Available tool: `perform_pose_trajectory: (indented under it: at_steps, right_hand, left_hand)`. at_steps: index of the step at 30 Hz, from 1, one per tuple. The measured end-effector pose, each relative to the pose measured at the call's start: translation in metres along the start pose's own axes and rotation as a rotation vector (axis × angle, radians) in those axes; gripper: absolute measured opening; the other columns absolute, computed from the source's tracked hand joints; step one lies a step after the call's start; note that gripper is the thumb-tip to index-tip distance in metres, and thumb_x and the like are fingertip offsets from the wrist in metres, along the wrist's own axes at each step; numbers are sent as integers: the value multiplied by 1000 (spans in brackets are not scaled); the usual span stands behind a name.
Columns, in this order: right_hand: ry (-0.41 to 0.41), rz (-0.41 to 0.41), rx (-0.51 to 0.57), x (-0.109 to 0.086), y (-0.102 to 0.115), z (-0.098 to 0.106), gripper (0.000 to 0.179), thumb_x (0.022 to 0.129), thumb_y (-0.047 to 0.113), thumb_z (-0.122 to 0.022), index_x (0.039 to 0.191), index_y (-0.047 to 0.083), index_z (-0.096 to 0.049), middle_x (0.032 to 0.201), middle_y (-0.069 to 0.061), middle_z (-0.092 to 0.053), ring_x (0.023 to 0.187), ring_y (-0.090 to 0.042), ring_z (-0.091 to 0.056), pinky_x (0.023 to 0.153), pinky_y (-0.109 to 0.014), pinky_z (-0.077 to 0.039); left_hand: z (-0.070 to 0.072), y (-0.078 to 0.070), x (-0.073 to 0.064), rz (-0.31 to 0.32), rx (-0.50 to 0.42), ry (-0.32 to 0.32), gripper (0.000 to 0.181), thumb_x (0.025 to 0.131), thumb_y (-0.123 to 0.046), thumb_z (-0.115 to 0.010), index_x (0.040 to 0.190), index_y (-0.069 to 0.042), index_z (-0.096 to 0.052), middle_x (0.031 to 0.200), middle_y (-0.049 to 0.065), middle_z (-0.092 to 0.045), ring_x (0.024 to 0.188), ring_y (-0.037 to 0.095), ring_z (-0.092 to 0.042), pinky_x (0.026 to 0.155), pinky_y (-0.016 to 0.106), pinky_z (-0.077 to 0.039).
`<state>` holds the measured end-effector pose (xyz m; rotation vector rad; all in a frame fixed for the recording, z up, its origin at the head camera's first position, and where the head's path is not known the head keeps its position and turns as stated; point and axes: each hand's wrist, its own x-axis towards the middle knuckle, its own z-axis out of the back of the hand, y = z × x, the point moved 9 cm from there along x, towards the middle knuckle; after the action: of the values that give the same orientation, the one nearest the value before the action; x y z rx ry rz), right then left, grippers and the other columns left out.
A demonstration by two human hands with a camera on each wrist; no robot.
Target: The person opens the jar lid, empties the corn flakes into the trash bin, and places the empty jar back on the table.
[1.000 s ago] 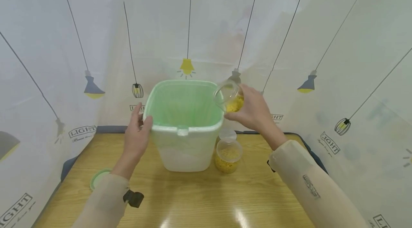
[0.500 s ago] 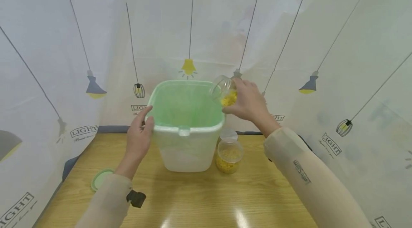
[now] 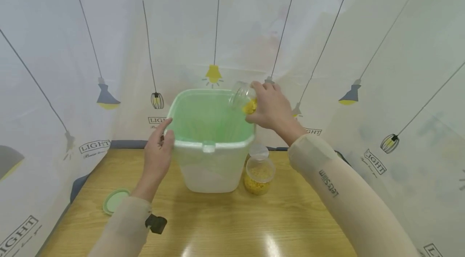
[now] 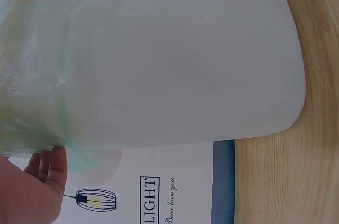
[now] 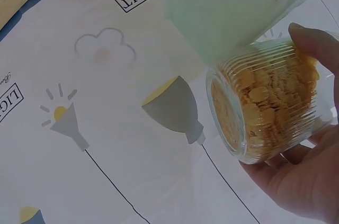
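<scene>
A white trash bin (image 3: 214,174) lined with a pale green plastic bag (image 3: 203,122) stands mid-table. My left hand (image 3: 158,148) holds the bin's left rim through the bag; in the left wrist view its fingers curl at the bag's edge. My right hand (image 3: 272,107) grips a clear glass jar (image 3: 244,96), tipped sideways with its mouth over the bin's right side. In the right wrist view yellow, cornflake-like flakes (image 5: 270,102) lie inside the ribbed jar. Whether any flakes are falling cannot be made out.
On the wooden table (image 3: 225,224), a second clear jar (image 3: 259,176) of yellow flakes stands right of the bin. Behind it is a clear round object (image 3: 258,152). A green round lid (image 3: 115,201) lies at the left. Lamp-printed sheeting (image 3: 181,27) surrounds the table.
My right hand has carried the jar leftward and slightly up, tilting it further over the bin's opening. The left hand has stayed at the rim.
</scene>
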<state>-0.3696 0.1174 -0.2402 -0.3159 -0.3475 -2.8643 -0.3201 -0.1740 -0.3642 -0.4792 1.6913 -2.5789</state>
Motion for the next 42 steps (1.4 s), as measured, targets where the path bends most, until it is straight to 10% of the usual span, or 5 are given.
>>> perform_pose_trajectory:
  at_steps: [42]
  right_hand:
    - [-41, 134, -222, 8, 15, -2, 88, 70, 21, -81, 145, 12, -37, 135, -13, -50, 129, -34, -42, 113, -46, -37]
  left_hand:
    - [-10, -4, -6, -37, -39, -28, 46, 101, -48, -38, 145, -37, -42, 150, 3, -45, 115, 29, -60, 90, 46, -54]
